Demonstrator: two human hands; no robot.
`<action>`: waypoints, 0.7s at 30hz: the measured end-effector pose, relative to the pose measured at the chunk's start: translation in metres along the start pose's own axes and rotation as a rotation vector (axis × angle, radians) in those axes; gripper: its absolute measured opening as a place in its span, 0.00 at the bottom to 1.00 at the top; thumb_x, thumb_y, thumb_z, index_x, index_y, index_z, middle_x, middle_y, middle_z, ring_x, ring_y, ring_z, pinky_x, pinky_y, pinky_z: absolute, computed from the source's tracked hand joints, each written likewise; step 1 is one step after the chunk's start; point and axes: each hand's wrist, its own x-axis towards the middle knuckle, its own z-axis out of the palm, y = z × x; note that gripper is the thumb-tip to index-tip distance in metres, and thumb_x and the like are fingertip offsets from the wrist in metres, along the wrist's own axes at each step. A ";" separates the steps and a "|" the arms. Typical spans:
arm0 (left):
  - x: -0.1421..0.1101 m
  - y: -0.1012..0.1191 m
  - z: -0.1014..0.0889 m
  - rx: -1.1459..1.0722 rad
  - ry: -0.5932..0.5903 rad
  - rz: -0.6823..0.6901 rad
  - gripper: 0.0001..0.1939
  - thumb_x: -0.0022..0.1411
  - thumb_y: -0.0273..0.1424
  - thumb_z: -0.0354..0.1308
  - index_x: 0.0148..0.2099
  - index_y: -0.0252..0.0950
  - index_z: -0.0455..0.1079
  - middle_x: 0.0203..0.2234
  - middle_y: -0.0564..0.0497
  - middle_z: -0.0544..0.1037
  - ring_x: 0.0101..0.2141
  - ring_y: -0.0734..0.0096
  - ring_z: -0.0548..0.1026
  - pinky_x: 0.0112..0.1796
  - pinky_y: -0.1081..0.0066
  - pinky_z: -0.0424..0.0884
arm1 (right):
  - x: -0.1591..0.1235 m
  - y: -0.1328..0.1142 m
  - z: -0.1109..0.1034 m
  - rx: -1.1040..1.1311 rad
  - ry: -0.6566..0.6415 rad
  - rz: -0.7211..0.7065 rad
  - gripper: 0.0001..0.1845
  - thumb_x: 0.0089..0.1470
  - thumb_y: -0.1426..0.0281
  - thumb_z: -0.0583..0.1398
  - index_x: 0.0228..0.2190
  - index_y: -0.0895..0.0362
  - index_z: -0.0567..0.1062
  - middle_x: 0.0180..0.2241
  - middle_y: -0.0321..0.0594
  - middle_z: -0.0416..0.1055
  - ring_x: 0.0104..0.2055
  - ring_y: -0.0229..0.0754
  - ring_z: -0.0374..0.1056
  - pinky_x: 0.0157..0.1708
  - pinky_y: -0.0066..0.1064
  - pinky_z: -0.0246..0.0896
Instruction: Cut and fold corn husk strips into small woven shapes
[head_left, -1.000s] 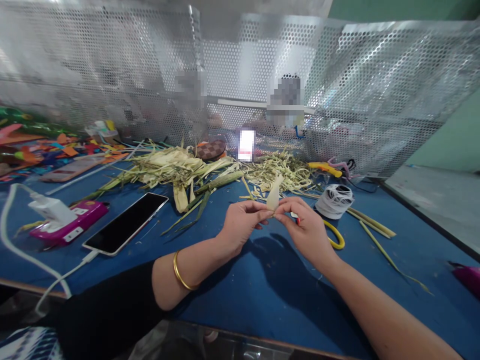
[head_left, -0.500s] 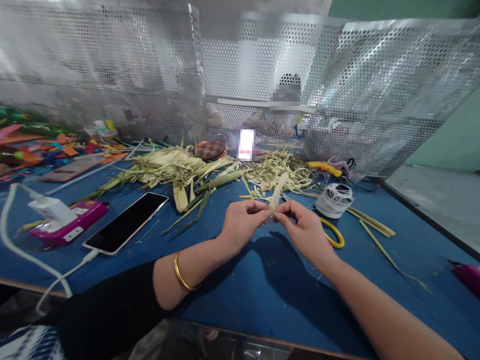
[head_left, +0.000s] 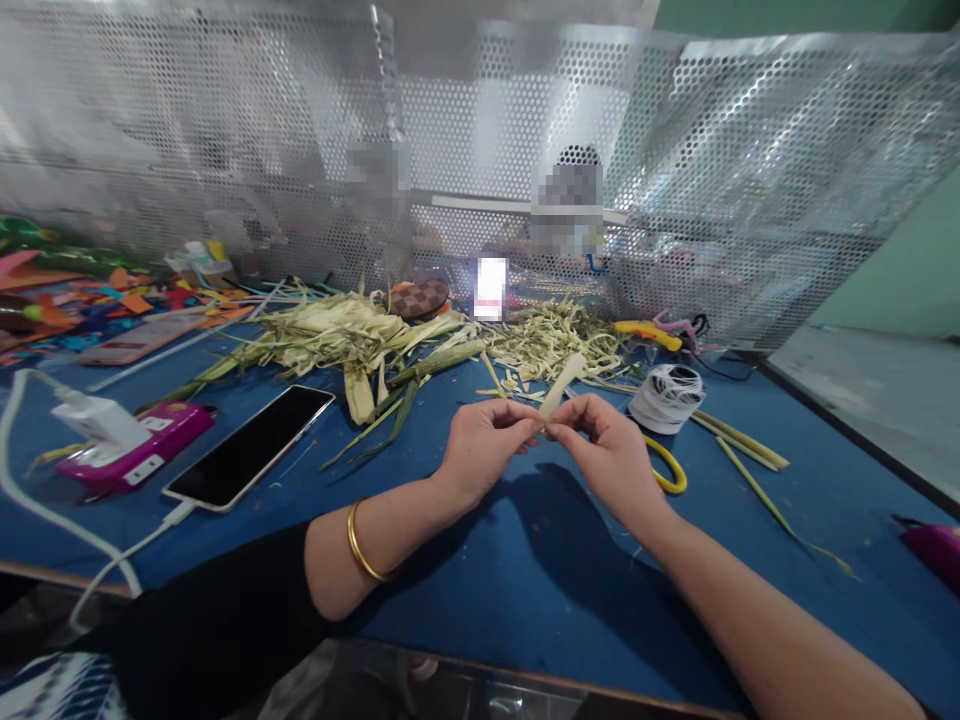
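Counter (head_left: 465, 580): blue, carrying everything below.

Husk heap (head_left: 330, 335): pale and green, loose, left of centre on the far side.

Shredded strips (head_left: 559, 338): a piled mass on the far side, directly beyond the hands.

Hands, two, bare, above the counter: left hand (head_left: 484, 450), gold bangle on its forearm; right hand (head_left: 611, 460). They face each other, fingertips nearly meeting.

Spool of white thread (head_left: 666, 400): just beyond the right hand, to its right.

Yellow loop (head_left: 675, 470): beside the right hand, partly hidden by it.

Pale husk piece (head_left: 562, 385): one, slim, between the two hands. Fingers of both hands are pinched narrow on its near end; neither hand is clearly nearer. Its body extends from the grip to the far side, long axis slanting up and to the right, so the free tip lies on the right hand's side. Exact finger placement at the pinch: too small to tell.

Change noted: a second ago the piece stood closer to upright; the tip now leans farther right. Both hands hold nearly the same position.
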 end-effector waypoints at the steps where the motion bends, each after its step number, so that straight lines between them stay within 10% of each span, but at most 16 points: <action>1: 0.000 0.000 0.000 -0.011 -0.013 0.004 0.06 0.46 0.30 0.66 0.28 0.33 0.76 0.21 0.53 0.77 0.24 0.76 0.72 0.29 0.75 0.68 | 0.000 0.000 0.000 0.008 0.010 -0.001 0.05 0.47 0.68 0.60 0.25 0.55 0.69 0.24 0.35 0.69 0.27 0.39 0.64 0.30 0.32 0.59; 14: 0.003 0.001 0.000 -0.128 -0.060 -0.089 0.08 0.43 0.30 0.68 0.25 0.33 0.73 0.21 0.52 0.76 0.24 0.77 0.71 0.30 0.73 0.69 | 0.002 0.003 0.000 0.173 -0.029 0.063 0.08 0.46 0.67 0.62 0.28 0.54 0.67 0.22 0.33 0.69 0.26 0.40 0.68 0.29 0.32 0.63; 21: 0.005 -0.003 -0.003 -0.253 -0.043 -0.165 0.11 0.40 0.31 0.70 0.26 0.31 0.73 0.21 0.53 0.73 0.23 0.79 0.69 0.28 0.75 0.68 | -0.001 0.000 -0.006 -0.178 -0.062 -0.269 0.03 0.55 0.72 0.56 0.32 0.53 0.70 0.32 0.39 0.71 0.35 0.43 0.68 0.37 0.35 0.64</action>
